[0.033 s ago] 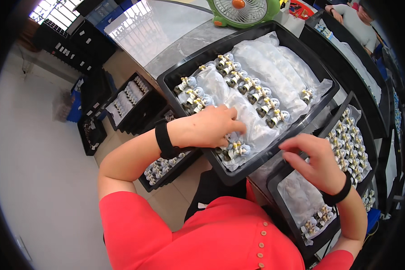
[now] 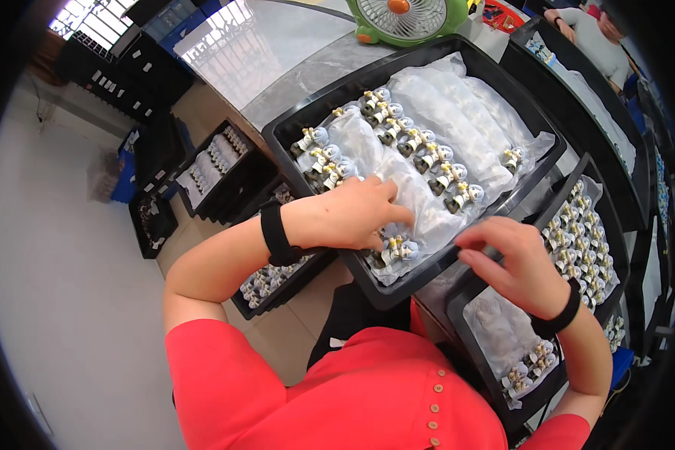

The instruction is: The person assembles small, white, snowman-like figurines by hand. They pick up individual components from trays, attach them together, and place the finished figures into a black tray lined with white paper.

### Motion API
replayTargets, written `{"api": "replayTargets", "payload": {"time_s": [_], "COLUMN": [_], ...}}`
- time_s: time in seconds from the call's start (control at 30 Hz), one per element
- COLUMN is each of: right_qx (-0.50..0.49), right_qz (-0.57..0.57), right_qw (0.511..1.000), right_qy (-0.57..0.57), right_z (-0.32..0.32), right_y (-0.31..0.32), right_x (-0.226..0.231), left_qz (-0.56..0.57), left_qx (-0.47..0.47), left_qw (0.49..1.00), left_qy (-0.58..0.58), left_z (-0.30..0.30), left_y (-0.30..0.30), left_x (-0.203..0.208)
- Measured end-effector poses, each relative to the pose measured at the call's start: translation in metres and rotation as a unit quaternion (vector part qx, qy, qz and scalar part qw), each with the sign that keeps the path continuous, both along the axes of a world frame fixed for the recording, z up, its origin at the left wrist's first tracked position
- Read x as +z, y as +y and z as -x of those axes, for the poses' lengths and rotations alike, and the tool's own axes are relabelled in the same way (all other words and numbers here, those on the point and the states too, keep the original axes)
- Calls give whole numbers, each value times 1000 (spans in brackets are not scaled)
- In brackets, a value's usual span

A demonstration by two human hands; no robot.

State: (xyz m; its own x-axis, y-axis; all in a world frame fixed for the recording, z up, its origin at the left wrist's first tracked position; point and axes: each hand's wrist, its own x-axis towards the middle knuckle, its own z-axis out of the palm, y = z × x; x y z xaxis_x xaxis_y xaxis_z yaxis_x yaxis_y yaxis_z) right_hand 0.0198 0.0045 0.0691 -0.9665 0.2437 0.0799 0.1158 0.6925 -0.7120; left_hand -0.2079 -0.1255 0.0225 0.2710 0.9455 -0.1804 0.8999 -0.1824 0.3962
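A large black tray (image 2: 420, 289) lined with thin white plastic sheeting (image 2: 416, 187) lies tilted across the table in front of me. Rows of small figurines (image 2: 427, 157) with white bodies, dark bases, yellow parts and pale blue round tops lie between the folds. My left hand (image 2: 352, 214) reaches over the tray's near left side, fingers bent down around a figurine (image 2: 397, 251) in the near corner; the fingertips partly hide it. Just beyond the near right rim hovers my right hand (image 2: 514, 262), thumb and fingers apart, nothing visible between them.
To the right stand more black trays, one part filled (image 2: 502, 337) and one with rows of figurines (image 2: 581, 247). Stacked trays (image 2: 217, 169) sit on the floor at left. A green fan (image 2: 405, 19) stands on the table behind. Another person (image 2: 596, 41) sits at far right.
My right hand has shifted slightly left, closer to the tray rim. My left hand has moved a little to the right over the near-corner figurines.
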Motion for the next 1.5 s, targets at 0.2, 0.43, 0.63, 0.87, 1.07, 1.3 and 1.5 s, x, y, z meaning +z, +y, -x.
{"api": "replayTargets", "payload": {"time_s": [0.2, 0.43, 0.63, 0.87, 1.07, 1.3, 1.5], "right_qx": [50, 43, 68, 51, 147, 176, 145], "right_qz": [-164, -192, -116, -104, -90, -162, -17], "right_qw": [982, 955, 960, 964, 980, 957, 955], "right_qy": [-85, -222, -245, -241, -100, -164, -258], "right_z": [44, 56, 64, 63, 66, 69, 71], "right_y": [13, 25, 39, 45, 32, 35, 33], "right_x": [-38, -46, -41, -40, -44, -53, -38], "left_qz": [-50, -2, -5, 22, 24, 25, 8], "left_qx": [-56, -39, -90, -86, -99, -105, -90], "left_qw": [997, 999, 994, 991, 987, 985, 992], "left_qy": [-13, -28, -65, -102, -126, -132, -90], "left_z": [-10, -9, -6, -2, 3, 5, -4], "left_y": [2, 4, 7, 8, 8, 9, 5], "left_x": [-8, -7, -12, -7, -6, -6, -2]}}
